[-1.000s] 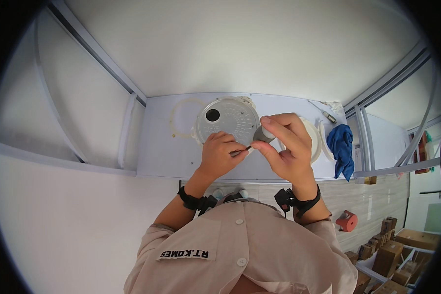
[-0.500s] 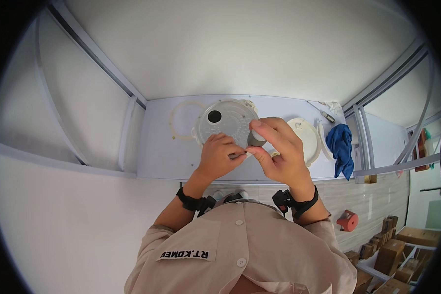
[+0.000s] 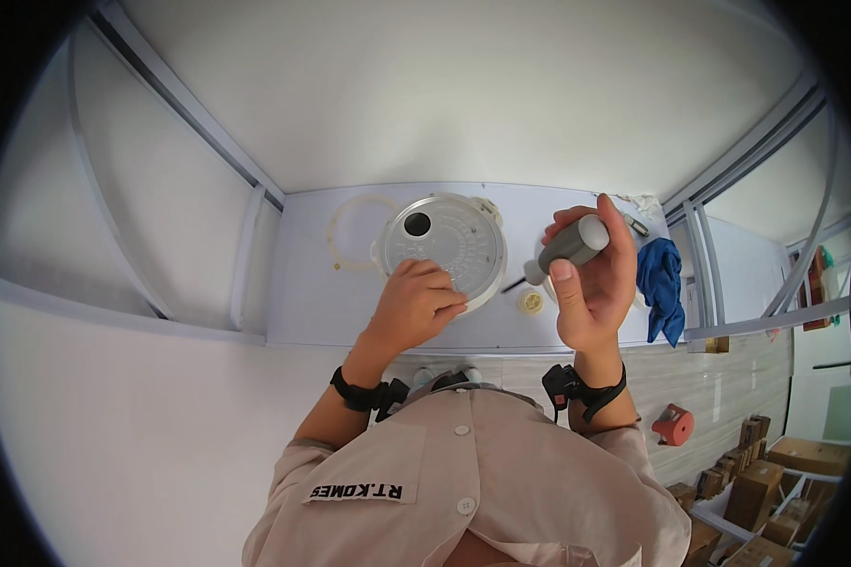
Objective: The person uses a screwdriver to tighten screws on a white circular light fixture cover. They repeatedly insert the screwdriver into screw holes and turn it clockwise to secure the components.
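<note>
A round pale lid [image 3: 473,248] with a silvery, dimpled face and a dark round hole lies on the table. My left hand [image 3: 411,307] is closed at its near edge, fingers curled over the rim; the fingertips are partly hidden. Off the lid's right side, my right hand [image 3: 600,274] grips a screwdriver [image 3: 574,244] by its thick grey handle. Its dark shaft slants down to the left, toward the lid but apart from it. Below the shaft sits a small round yellowish piece [image 3: 530,301].
Left of the lid lies a thin cream ring [image 3: 333,236]. A crumpled blue cloth [image 3: 662,283] hangs at the table's right end, near another grey-handled tool [image 3: 636,225]. Metal frame posts flank both sides. A red stool [image 3: 671,425] and cardboard boxes [image 3: 753,491] are on the right.
My right hand has moved right with the screwdriver, away from the left fingers, tilting it from upright to slanted. The small yellowish piece now shows more. My left hand has shifted slightly toward me.
</note>
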Tool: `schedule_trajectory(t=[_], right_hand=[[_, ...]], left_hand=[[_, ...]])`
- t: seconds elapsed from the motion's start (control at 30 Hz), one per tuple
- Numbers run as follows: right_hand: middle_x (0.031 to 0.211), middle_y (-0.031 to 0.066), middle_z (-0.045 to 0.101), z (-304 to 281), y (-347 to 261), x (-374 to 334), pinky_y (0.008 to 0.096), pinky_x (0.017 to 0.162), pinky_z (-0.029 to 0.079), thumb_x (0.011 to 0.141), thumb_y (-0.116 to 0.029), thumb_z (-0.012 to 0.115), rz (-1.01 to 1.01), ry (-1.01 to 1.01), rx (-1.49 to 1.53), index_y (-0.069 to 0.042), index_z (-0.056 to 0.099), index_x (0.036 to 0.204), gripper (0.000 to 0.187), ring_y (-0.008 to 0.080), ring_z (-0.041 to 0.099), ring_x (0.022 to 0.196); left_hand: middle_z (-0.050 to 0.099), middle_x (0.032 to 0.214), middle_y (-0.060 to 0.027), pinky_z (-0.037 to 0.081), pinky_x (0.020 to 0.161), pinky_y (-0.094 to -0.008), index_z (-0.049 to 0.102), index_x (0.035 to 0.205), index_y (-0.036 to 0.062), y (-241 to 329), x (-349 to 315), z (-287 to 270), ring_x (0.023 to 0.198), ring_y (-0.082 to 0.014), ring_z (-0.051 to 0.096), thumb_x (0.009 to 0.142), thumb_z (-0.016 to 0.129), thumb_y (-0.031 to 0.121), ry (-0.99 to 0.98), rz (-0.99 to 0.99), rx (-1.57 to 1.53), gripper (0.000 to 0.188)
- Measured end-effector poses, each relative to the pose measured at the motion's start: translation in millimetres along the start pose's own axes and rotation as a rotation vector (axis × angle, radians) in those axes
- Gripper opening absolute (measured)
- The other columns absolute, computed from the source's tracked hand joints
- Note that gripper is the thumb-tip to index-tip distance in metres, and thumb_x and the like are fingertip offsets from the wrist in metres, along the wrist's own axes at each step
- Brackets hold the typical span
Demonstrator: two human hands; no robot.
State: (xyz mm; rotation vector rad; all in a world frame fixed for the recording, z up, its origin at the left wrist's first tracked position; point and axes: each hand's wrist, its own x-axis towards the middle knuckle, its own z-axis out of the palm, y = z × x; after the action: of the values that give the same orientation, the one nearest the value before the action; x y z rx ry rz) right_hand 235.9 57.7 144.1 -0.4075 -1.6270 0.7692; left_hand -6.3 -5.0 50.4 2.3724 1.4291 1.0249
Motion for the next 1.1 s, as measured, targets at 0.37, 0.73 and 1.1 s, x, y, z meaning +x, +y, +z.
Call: schedule_trajectory(t=[0.37, 0.73, 1.1], right_hand=[[0.116, 0.0115, 0.072, 1.2, 68.7, -13.7, 0.0357, 0.079, 0.057, 0.082, 0.007, 0.069, 0.339, -0.496, -0.344, -0.01, 0.068, 0.139, 0.059, 0.0274, 0.071, 0.089], [0.12, 0.0077, 0.073, 10.9, 89.6, -33.4, 0.0426, 0.074, 0.06, 0.088, -0.006, 0.083, 0.329, -0.67, -0.326, -0.012, 0.07, 0.132, 0.046, 0.032, 0.072, 0.079], [0.113, 0.0093, 0.074, 23.3, 79.3, -56.1, 0.0402, 0.068, 0.058, 0.089, -0.005, 0.083, 0.33, -0.615, -0.267, -0.011, 0.071, 0.133, 0.045, 0.0289, 0.069, 0.067]], left_hand=[[0.073, 0.092, 0.0059, 0.047, 0.094, -0.0389, 0.087, 0.093, 0.0186, -9.4, -25.2, -27.7, 0.1, -0.0198, 0.065, 0.087, 0.086, 0.021, 0.053, -0.045, 0.072, 0.006], [0.073, 0.098, 0.0074, 0.048, 0.112, -0.0463, 0.086, 0.095, 0.0237, -25.2, -49.4, -27.9, 0.108, -0.021, 0.067, 0.087, 0.086, 0.018, 0.157, -0.124, 0.203, 0.009], [0.08, 0.122, 0.0064, 0.044, 0.121, -0.0511, 0.086, 0.102, 0.0208, -51.3, -45.2, -34.7, 0.12, -0.0234, 0.069, 0.096, 0.076, 0.012, 0.209, -0.23, 0.395, 0.015]])
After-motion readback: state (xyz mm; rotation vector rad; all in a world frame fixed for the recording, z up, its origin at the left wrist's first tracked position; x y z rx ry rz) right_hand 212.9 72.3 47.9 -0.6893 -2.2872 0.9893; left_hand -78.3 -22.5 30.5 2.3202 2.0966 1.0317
